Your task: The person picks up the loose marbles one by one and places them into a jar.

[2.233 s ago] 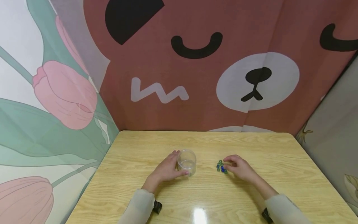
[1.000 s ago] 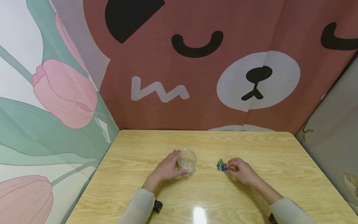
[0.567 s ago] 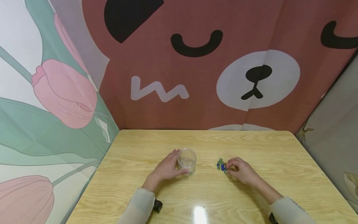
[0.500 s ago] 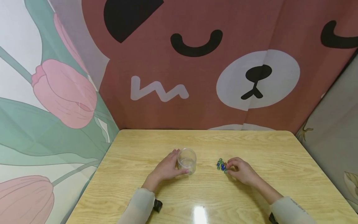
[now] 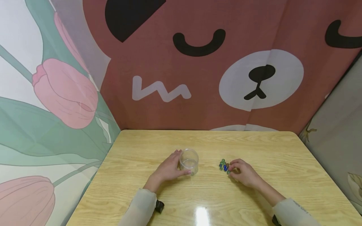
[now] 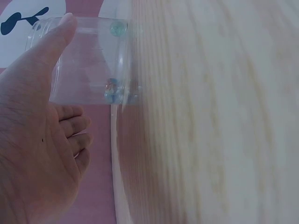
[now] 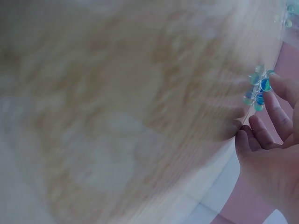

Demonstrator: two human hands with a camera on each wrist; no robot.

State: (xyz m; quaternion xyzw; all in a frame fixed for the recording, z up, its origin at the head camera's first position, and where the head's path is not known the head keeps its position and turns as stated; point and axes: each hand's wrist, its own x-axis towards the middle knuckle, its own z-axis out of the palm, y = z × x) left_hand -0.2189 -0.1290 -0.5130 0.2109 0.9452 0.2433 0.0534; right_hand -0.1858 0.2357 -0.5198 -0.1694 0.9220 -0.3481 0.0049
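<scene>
In the head view, my left hand (image 5: 169, 169) grips a clear round plastic jar (image 5: 189, 160) upright on the table, thumb on its near side and fingers round its left. A green marble (image 6: 117, 29) and blue and orange marbles (image 6: 110, 91) lie at the jar's bottom in the left wrist view. To the right is a small cluster of glass marbles (image 5: 222, 165), green, blue and one reddish. My right hand (image 5: 245, 173) is at the cluster's right edge, thumb and forefinger tips on a blue-green marble (image 7: 266, 85). The other right fingers are curled beneath.
The wooden table (image 5: 203, 194) ends at the back against a bear-print cloth (image 5: 181, 116). A tulip-print cloth (image 5: 70, 141) hangs along the left, a greyish cloth (image 5: 339, 141) along the right. A black strap (image 5: 159, 206) shows at the left wrist.
Since the oldest frame my right hand has shifted slightly right and its fingertips have closed in at the cluster's right edge, then stayed there. The left hand and jar have kept their place.
</scene>
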